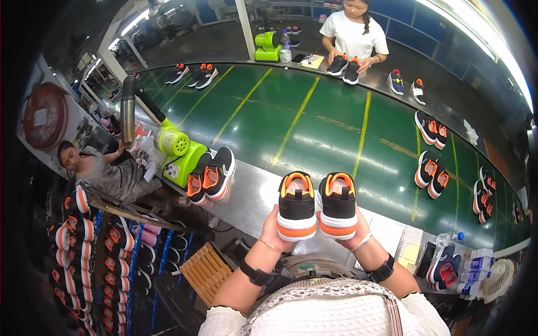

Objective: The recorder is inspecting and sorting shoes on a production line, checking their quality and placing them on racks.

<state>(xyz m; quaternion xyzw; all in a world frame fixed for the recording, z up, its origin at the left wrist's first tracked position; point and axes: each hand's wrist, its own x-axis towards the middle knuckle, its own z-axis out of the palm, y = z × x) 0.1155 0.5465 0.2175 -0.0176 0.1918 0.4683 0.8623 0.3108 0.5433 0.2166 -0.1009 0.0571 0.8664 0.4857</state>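
- Left hand (273,231) cupped under the left shoe (296,205), fingers wrapped round its sole from below; heel faces the camera.
- Right hand (354,229) grips the right shoe (337,203) the same way, fingers curled under the sole.
- Both shoes black with orange heel tab and orange-white sole, held upright side by side, almost touching, over the near edge of the steel bench (252,196) (a bracelet on each wrist, black bands higher up the forearms).
- Progress, as a judgement: the pair is lifted and lined up heel to heel, looks like mid-check or matching; not set down on the green conveyor belt (314,129) yet.
- Just left on the bench: another pair (210,175) leaning against a lime-green machine (178,151).
- On the belt: several matching pairs spaced out, e.g. one pair (431,171) to the right, well apart from the hands.
- Far side of the belt: another person, hands on a dark pair (344,66).
- Lower left: rack of shoes (84,235) stacked in rows; a seated person beside it.
- Lower right: one more pair (443,266), water bottles, a small fan.
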